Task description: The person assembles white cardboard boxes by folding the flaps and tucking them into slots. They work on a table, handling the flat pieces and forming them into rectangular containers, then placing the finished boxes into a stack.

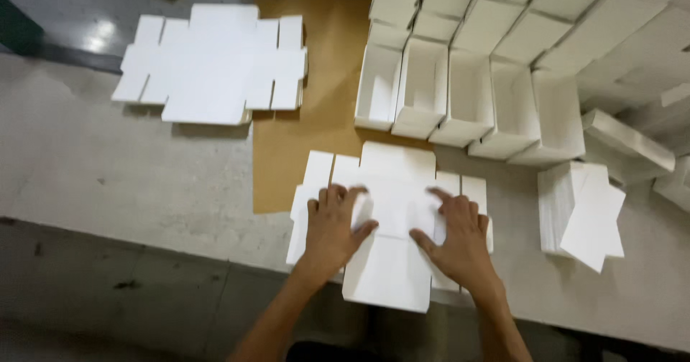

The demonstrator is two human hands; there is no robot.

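Observation:
A flat white die-cut cardboard box blank (392, 182) lies at the near edge of the grey table, partly on a brown sheet (323, 103). My left hand (332, 227) rests on its left part, fingers spread, thumb pointing right. Palm down on the blank's right part is my right hand (460, 234), its thumb pointing left. Both hands press on the blank; neither grips it. The blank's near flap hangs over the table edge between my wrists.
A stack of flat white blanks (215, 60) lies at the far left. Several folded open white boxes (467, 96) stand in rows at the far right. Another folded white box (582, 211) lies to the right. The table's front edge (144, 243) runs below.

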